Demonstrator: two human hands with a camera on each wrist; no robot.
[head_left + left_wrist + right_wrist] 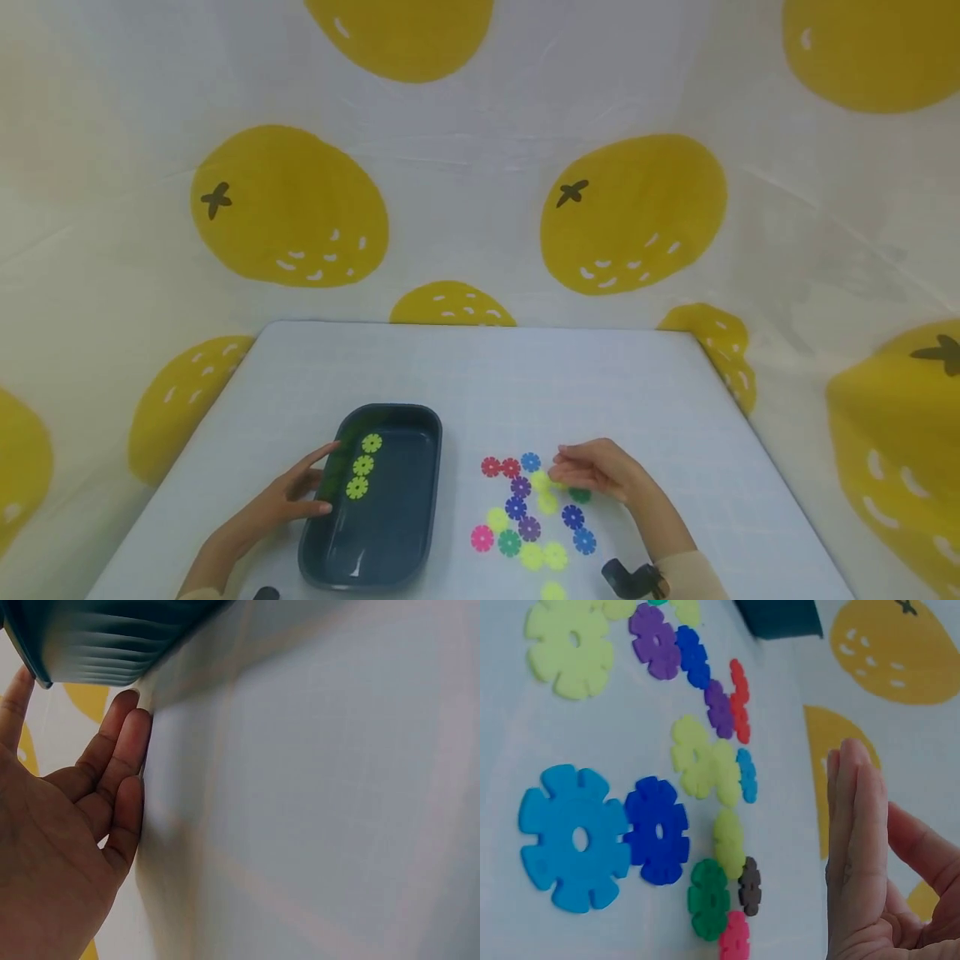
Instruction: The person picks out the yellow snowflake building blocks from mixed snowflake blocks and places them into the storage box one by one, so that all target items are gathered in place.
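Observation:
A dark blue-grey tray [390, 533] lies lengthwise on the table, with three yellow-green notched plastic discs [363, 465] in a column inside it. At its left side is my left hand [288, 493], index finger and thumb spread along the rim, the other fingers [129, 746] loosely bent beside the wall. To the right of the tray lies a loose group of notched discs in yellow, purple, blue, red, green and pink. Over the far right part of that group hovers my right hand [600, 468], fingers [859, 825] extended together and nothing between them and the thumb.
A light blue disc [580, 838] and a dark blue disc [658, 831] lie nearest the right wrist camera. One yellow disc [553, 591] is at the front of the group. Behind the white table [600, 367] hangs a cloth [465, 208] printed with yellow fruit.

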